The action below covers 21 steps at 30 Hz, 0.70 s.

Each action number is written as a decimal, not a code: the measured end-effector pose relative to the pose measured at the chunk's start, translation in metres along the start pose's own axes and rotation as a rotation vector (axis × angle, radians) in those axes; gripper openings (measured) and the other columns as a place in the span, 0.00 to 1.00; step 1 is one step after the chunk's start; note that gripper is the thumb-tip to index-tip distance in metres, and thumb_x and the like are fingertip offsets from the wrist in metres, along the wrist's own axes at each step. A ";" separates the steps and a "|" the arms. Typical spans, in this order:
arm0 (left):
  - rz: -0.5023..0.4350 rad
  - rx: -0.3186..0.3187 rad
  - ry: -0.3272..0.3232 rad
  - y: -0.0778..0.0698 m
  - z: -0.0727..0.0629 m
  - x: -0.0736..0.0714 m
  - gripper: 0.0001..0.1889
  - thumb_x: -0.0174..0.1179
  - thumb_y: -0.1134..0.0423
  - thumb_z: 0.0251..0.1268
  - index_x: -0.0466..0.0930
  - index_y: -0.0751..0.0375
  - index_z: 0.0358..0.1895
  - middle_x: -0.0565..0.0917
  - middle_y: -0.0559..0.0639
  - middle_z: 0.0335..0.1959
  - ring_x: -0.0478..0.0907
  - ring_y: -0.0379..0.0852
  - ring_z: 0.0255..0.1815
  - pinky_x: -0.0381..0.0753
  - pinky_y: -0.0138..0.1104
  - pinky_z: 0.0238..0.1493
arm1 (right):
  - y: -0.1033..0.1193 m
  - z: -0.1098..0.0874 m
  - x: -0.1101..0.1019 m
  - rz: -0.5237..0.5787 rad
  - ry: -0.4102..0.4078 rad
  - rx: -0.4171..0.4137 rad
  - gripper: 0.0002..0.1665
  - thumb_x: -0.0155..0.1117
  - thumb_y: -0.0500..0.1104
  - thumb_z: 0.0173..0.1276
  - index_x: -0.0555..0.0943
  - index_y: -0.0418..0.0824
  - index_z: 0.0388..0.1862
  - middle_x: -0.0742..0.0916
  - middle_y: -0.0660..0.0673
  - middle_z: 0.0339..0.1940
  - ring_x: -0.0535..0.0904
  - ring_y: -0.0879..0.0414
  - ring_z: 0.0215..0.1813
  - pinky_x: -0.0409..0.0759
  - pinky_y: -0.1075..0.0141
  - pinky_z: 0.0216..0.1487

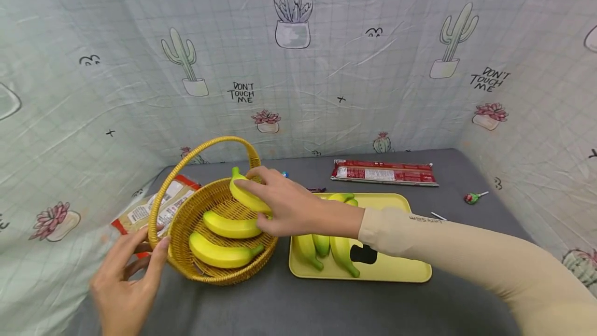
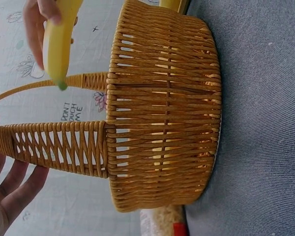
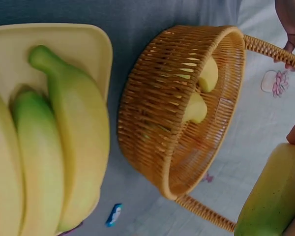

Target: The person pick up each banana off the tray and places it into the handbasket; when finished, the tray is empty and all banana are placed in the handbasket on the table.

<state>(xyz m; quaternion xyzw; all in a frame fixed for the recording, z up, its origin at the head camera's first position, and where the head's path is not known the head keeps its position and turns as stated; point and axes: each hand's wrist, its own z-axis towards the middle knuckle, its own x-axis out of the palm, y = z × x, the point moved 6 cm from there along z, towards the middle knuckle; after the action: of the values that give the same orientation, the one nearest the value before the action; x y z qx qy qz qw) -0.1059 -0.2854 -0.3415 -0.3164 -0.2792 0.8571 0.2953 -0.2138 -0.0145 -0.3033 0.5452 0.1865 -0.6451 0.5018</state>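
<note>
A yellow wicker basket (image 1: pixel 180 222) stands on the left side of the grey table, holding a banana (image 1: pixel 233 226) and, nearer the front, a second banana (image 1: pixel 221 253). My left hand (image 1: pixel 130 279) grips the basket's arched handle (image 2: pixel 64 147) low on its left side, fingers behind and thumb in front. Over the basket's far right part, my right hand (image 1: pixel 291 204) holds another banana (image 1: pixel 247 198) between thumb and fingers. In the left wrist view this held banana (image 2: pixel 59 44) hangs above the rim, green tip toward the handle.
Right of the basket, a yellow tray (image 1: pixel 396 274) carries several bananas (image 1: pixel 342 255) and a black patch (image 1: pixel 364 254). A red packet (image 1: pixel 387 172) lies at the back, a lollipop (image 1: pixel 472 198) farther right. Another red-edged packet (image 1: pixel 140 214) lies left of the basket, partly hidden.
</note>
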 end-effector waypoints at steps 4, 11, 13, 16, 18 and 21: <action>0.003 0.014 -0.007 0.000 0.000 0.000 0.21 0.75 0.78 0.60 0.90 0.61 0.57 0.87 0.47 0.46 0.82 0.33 0.41 0.81 0.17 0.37 | 0.006 0.015 0.008 -0.025 0.033 -0.029 0.43 0.64 0.40 0.69 0.67 0.42 0.83 0.71 0.38 0.74 0.72 0.51 0.61 0.75 0.64 0.48; 0.004 0.010 0.010 -0.002 -0.001 0.000 0.21 0.75 0.77 0.62 0.90 0.60 0.58 0.86 0.45 0.48 0.83 0.33 0.41 0.82 0.17 0.37 | 0.011 0.034 0.018 -0.035 0.058 -0.071 0.41 0.62 0.40 0.70 0.67 0.42 0.83 0.72 0.39 0.72 0.72 0.54 0.60 0.75 0.65 0.50; -0.007 0.017 0.017 -0.003 -0.001 0.000 0.21 0.75 0.77 0.62 0.90 0.60 0.58 0.86 0.44 0.49 0.83 0.34 0.42 0.83 0.18 0.37 | 0.011 0.039 0.022 -0.015 0.066 -0.077 0.41 0.62 0.40 0.70 0.68 0.42 0.82 0.73 0.39 0.72 0.72 0.54 0.60 0.75 0.65 0.52; -0.013 0.031 0.018 -0.003 -0.002 -0.001 0.22 0.75 0.78 0.61 0.89 0.60 0.59 0.86 0.44 0.49 0.83 0.34 0.42 0.83 0.18 0.37 | 0.014 0.046 0.031 0.000 0.076 -0.097 0.40 0.63 0.40 0.70 0.69 0.41 0.81 0.73 0.38 0.72 0.73 0.53 0.62 0.75 0.66 0.56; -0.007 0.040 0.013 -0.003 -0.002 -0.001 0.22 0.75 0.77 0.61 0.89 0.60 0.59 0.86 0.44 0.49 0.83 0.34 0.42 0.83 0.18 0.37 | 0.017 0.050 0.036 -0.003 0.085 -0.110 0.39 0.63 0.41 0.70 0.69 0.40 0.81 0.73 0.38 0.72 0.73 0.52 0.65 0.75 0.66 0.60; -0.001 0.047 0.007 -0.003 -0.002 -0.001 0.22 0.75 0.77 0.61 0.89 0.59 0.59 0.86 0.46 0.49 0.83 0.33 0.42 0.83 0.18 0.37 | 0.021 0.056 0.044 -0.014 0.108 -0.116 0.40 0.63 0.41 0.70 0.69 0.41 0.81 0.73 0.39 0.73 0.72 0.52 0.68 0.74 0.67 0.63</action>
<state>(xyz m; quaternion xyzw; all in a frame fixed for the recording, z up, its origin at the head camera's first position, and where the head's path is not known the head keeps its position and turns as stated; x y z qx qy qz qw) -0.1024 -0.2832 -0.3402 -0.3124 -0.2578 0.8623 0.3040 -0.2204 -0.0869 -0.3178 0.5481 0.2540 -0.6063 0.5172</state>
